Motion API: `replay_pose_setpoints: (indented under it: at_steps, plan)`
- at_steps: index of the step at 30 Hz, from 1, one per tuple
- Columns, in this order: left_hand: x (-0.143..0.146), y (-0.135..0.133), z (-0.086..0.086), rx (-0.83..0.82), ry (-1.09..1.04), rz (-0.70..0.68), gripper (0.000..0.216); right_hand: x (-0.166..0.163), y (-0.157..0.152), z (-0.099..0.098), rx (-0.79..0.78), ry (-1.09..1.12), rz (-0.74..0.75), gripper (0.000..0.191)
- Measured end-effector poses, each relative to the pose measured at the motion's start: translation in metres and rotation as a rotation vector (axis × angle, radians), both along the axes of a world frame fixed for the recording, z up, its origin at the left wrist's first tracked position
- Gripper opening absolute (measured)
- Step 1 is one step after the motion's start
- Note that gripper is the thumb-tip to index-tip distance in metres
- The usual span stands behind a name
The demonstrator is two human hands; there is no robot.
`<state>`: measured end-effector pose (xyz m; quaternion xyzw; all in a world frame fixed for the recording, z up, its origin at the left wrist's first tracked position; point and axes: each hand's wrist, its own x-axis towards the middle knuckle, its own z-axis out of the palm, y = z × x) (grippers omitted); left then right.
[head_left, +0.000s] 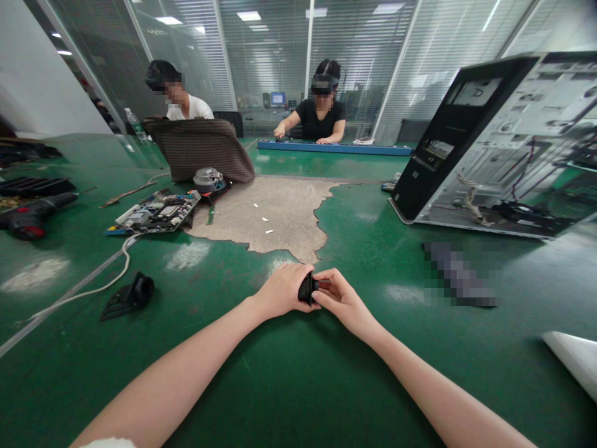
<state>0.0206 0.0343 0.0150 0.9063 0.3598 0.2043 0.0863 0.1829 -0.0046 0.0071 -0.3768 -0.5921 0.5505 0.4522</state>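
Between my two hands, over the green tabletop, is a small black plastic part [306, 289]; its exact kind does not show. My left hand [285, 287] wraps round it from the left, the back of the hand facing up. From the right, my right hand [339, 294] pinches a short round piece on the part's side with thumb and fingers. Much of the part is hidden by my left hand. To the left on the table lies a black plastic piece with a round opening [135, 294], apart from both hands.
An opened computer case [485, 143] stands at right. A circuit board [161, 211], a white cable [124, 264], a cordless drill [35, 214] and a brown textured panel [200, 146] are at left. Two people sit across the table; one touches a long blue bar [336, 148].
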Motion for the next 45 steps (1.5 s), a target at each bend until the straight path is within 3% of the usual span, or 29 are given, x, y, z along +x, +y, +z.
replay_pose_setpoints:
  at_steps: [5,9,15,22,28,35,45]
  plan:
    - [-0.0007,-0.0005,0.0006,-0.011,0.001,0.003,0.051,-0.0001,0.0014,-0.0013,-0.021,-0.029,-0.012,0.030]
    - [-0.0015,-0.0005,0.0012,-0.014,0.010,-0.010,0.054,0.0015,0.0005,0.0016,0.014,0.004,0.042,0.027]
    - [-0.0008,-0.0006,0.0005,0.003,-0.001,-0.008,0.050,0.0009,-0.0008,0.0016,-0.010,0.031,0.007,0.020]
    - [-0.0003,-0.0006,0.0017,0.009,-0.001,-0.006,0.052,-0.0008,0.0008,0.0010,-0.038,-0.023,0.000,0.031]
    - [-0.0018,0.0003,0.0002,0.002,0.011,-0.011,0.054,0.0023,0.0006,0.0023,0.016,-0.004,0.071,0.028]
    - [-0.0020,0.0002,0.0001,-0.008,0.003,-0.013,0.052,0.0008,-0.0006,0.0036,-0.010,0.025,0.038,0.019]
    - [-0.0015,0.0005,-0.0002,0.014,0.000,-0.009,0.053,0.0001,0.0008,0.0026,-0.015,-0.009,0.035,0.028]
